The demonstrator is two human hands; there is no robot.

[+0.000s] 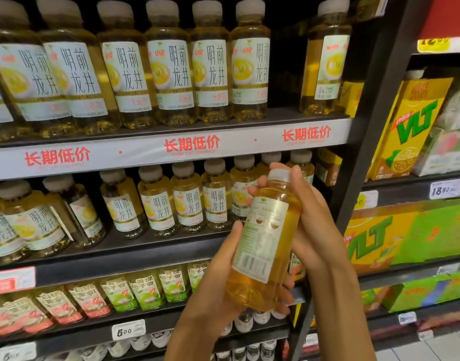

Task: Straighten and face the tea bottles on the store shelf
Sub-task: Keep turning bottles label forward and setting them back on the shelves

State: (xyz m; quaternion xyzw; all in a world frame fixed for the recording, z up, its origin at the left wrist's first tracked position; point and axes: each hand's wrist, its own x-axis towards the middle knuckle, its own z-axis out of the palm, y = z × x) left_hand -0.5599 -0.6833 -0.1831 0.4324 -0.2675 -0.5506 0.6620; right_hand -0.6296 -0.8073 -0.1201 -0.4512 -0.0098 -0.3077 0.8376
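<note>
A pale-capped bottle of golden tea [265, 238] is held tilted before the middle shelf [135, 246], barcode side outward; shelved tea bottles [187, 199] stand behind, most front labels outward.

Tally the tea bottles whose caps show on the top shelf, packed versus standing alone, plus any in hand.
Packed row on the top shelf: 6
Lone bottle at right: 1
Held bottle, in left hand and right hand: 1
Total: 8
</note>
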